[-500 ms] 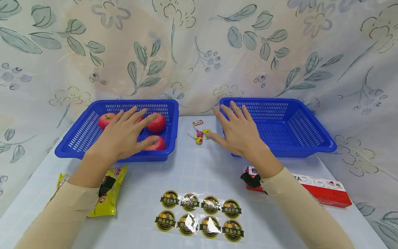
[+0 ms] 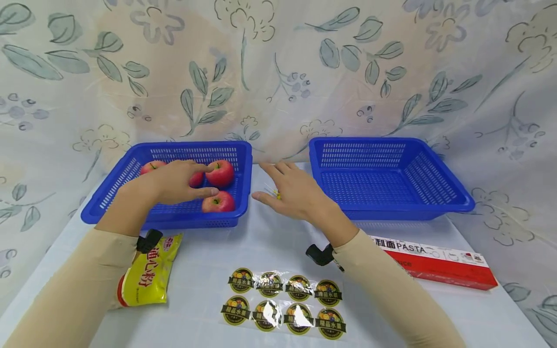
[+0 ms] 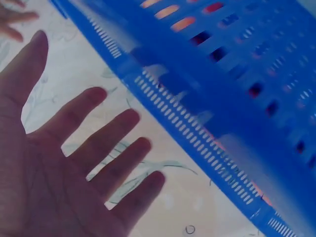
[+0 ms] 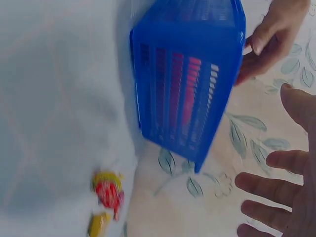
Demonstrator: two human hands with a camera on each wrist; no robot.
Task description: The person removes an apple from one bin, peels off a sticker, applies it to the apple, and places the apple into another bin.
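My left hand (image 2: 176, 183) is held above the left blue basket (image 2: 217, 223), fingers extended and thumb pointing right. Several red apples (image 2: 220, 174) lie in that basket, partly covered by the hand. In the left wrist view the palm (image 3: 54, 182) and spread fingers hold nothing. My right hand (image 2: 296, 193) hovers between the two baskets, over small candies, its fingers loosely spread. Most of the candies are hidden behind it, but a lollipop (image 2: 277, 194) shows at its edge. In the right wrist view a red-and-yellow lollipop (image 4: 107, 191) and a yellow candy (image 4: 98, 224) lie below the hand.
A second blue basket (image 2: 391, 212) stands at the right. In front of it lies a red-and-white pasta box (image 2: 448, 270), partly behind the right sleeve. A yellow snack-like bag (image 2: 152, 280) lies by the left forearm. A sheet of round stickers (image 2: 285, 304) lies front centre.
My right hand has moved left, from the right basket's near-left corner to over the candies. My left hand has turned, its fingers now pointing more to the right above the apples.
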